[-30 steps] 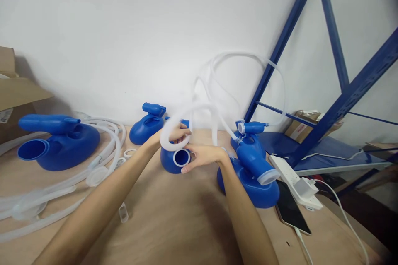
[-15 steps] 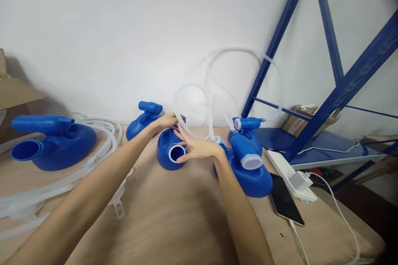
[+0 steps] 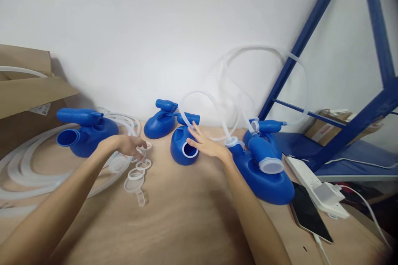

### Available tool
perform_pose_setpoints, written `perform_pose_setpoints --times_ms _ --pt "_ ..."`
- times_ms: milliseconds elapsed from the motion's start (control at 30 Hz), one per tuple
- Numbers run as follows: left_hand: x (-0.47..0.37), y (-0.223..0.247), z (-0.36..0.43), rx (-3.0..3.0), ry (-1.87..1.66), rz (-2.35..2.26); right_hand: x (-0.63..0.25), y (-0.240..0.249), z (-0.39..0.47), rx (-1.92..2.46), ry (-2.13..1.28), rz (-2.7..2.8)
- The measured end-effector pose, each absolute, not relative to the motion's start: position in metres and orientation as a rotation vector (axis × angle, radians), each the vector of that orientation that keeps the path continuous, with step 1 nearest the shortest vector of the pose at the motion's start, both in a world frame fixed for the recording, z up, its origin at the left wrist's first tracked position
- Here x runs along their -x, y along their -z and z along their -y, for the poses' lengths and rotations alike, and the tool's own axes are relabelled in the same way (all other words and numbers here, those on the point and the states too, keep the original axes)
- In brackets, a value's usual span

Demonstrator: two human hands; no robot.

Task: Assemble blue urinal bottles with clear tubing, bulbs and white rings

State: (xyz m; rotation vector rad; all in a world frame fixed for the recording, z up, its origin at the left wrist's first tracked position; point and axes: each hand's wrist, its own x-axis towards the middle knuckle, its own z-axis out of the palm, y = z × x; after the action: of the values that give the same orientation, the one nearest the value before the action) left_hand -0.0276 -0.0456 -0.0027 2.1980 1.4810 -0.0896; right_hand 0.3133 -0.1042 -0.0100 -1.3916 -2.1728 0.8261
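My left hand hangs over a row of white plastic rings, its fingers apart and pointing down; whether they touch a ring is hidden. The row ends nearer me in a translucent cap with a tab. Spread fingers of my right hand rest against a blue plastic urinal bottle, beside its white-rimmed mouth. That bottle stands mid-table, its mouth towards me. Behind my right fingertips, a clear tube arches down to the bottle.
Other blue urinal bottles stand left, behind and right, the last with a capped mouth. Coiled clear tubing and a cardboard box lie left. A phone, power strip and blue shelf frame are right.
My left hand has left the back of the middle bottle and moved left to the white rings. My right hand stays at the bottle's mouth. The view has shifted left.
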Motion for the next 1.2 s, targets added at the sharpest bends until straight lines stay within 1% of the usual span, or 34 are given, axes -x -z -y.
perform_pose_setpoints --times_ms 67,133,333,433,533,700,767,967,1133,1200 --pt "0.027 0.005 0.055 -2.227 0.311 -1.483 -0.314 0.014 0.101 1.439 -0.757 2.108" --pt "0.017 0.010 0.062 -2.264 0.422 -1.448 -0.316 0.017 0.099 1.440 -0.746 2.085" --pt "-0.007 0.030 0.064 -2.354 0.457 -1.436 -0.305 0.023 0.099 1.163 -0.673 2.123" --pt "-0.006 0.032 0.060 -2.382 0.437 -1.370 -0.289 0.027 0.102 1.079 -0.712 2.104" --pt "-0.002 0.032 0.057 -2.425 0.376 -1.286 -0.274 0.029 0.108 1.021 -0.750 2.169" --pt "0.003 0.038 0.055 -2.405 0.326 -1.240 -0.254 0.021 0.124 1.103 -0.569 2.343" --pt "0.005 0.040 0.053 -2.389 0.300 -1.226 -0.249 0.015 0.130 1.130 -0.559 2.390" --pt "0.017 0.028 0.048 -2.336 0.129 -1.208 -0.253 -0.007 0.139 1.062 -0.839 2.440" --pt "0.033 0.005 0.049 -2.177 -0.232 -1.064 -0.272 -0.018 0.137 0.942 -1.104 2.398" --pt "0.040 0.000 0.049 -2.082 -0.350 -1.104 -0.280 -0.020 0.136 1.014 -1.170 2.410"
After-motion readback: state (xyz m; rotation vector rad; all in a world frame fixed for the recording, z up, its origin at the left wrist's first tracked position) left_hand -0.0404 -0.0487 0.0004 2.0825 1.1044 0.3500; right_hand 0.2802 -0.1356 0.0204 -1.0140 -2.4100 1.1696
